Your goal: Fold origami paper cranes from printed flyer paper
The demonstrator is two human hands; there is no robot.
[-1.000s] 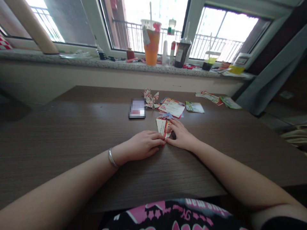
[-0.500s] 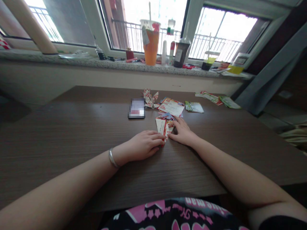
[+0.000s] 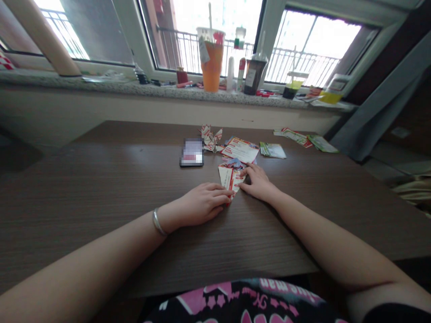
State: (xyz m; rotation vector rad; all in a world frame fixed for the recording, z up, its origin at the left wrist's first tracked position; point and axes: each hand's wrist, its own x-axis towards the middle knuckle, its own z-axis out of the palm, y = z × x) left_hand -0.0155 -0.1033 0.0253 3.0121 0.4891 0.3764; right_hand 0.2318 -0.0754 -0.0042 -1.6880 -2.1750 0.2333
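A folded sheet of printed paper (image 3: 226, 176), cream with red bands, lies on the table and narrows to a point towards me. My left hand (image 3: 204, 202) rests flat with its fingertips on the lower part of the paper, fingers stretched out. At the paper's right edge is my right hand (image 3: 257, 183), its thumb and fingers apart, fingertips touching the edge. Just beyond the fold lies a stack of printed sheets (image 3: 241, 150). Folded paper figures (image 3: 211, 138) in the same red-and-cream print stand left of that stack.
A phone (image 3: 191, 152) with a blurred screen lies left of the paper figures. Green-and-white cards (image 3: 272, 150) and more printed strips (image 3: 296, 137) lie at the back right of the table (image 3: 101, 179). Drink cups, including an orange one (image 3: 212, 63), line the windowsill.
My right hand has shifted slightly right, its thumb sliding outward along the folded paper and uncovering more of it. My left hand and the other things look unmoved.
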